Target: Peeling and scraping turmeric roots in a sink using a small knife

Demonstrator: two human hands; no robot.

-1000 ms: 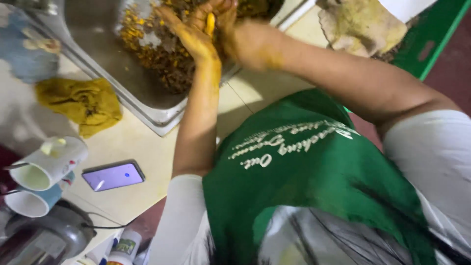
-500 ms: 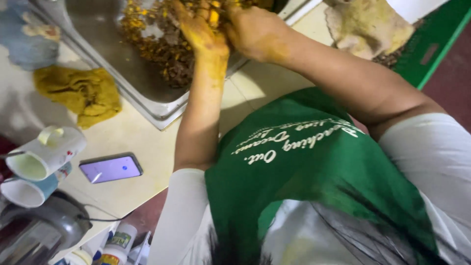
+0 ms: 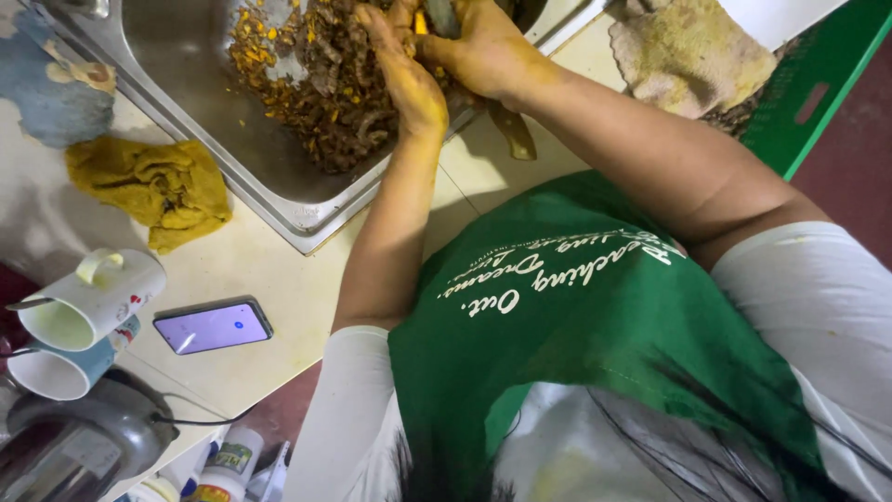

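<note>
Over the metal sink [image 3: 200, 130], both arms reach forward with bent wrists. The left hand [image 3: 401, 72] curls its fingers together on a yellow root piece [image 3: 420, 20], right above the pile of brown and orange peels [image 3: 321, 88] in the sink. The right hand [image 3: 485, 51] is wrapped tight around a dark knife [image 3: 444, 14], touching the left hand. A yellow cloth [image 3: 153, 186] lies just beside the sink.

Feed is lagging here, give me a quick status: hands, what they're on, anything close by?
Left hand and right hand both stained yellow, together over the steel sink, gripping a small piece; grip detail unclear. Brown-orange peelings heaped beneath. Yellow cloth beside the sink.
</note>
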